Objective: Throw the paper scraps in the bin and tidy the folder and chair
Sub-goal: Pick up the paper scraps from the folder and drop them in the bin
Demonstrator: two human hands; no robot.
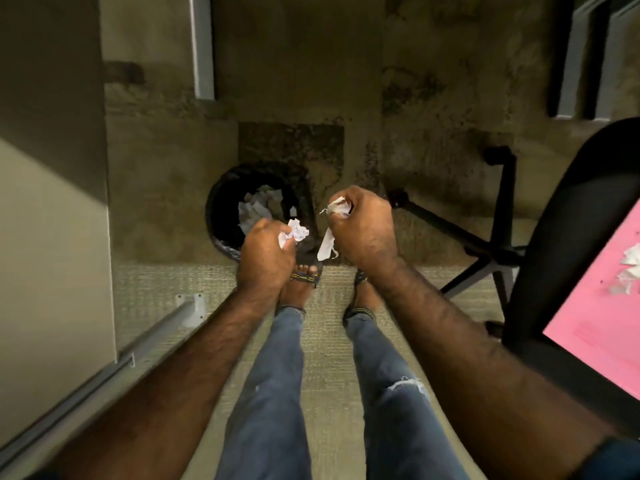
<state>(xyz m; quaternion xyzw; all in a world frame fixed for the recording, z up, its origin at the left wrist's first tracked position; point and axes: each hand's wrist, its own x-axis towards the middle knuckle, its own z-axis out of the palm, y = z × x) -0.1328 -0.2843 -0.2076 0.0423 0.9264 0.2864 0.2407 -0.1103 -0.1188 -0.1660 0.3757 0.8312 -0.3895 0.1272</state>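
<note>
A black round bin [221, 202] stands on the floor ahead of my feet, with white paper scraps [258, 206] inside it. My left hand [265, 254] is closed on crumpled white scraps [296, 233] at the bin's near right rim. My right hand [363, 226] grips more white scraps [327, 242], a strip dangling below the fist, just right of the bin. At the right edge, a pink folder [599, 313] lies on the black chair [561, 244], with a few paper scraps [628, 268] on it.
A beige desk panel [52, 202] with a grey metal rail [152, 337] runs along the left. The chair's black star base [485, 251] spreads over the floor to the right of my feet. Grey furniture legs [202, 46] stand further back.
</note>
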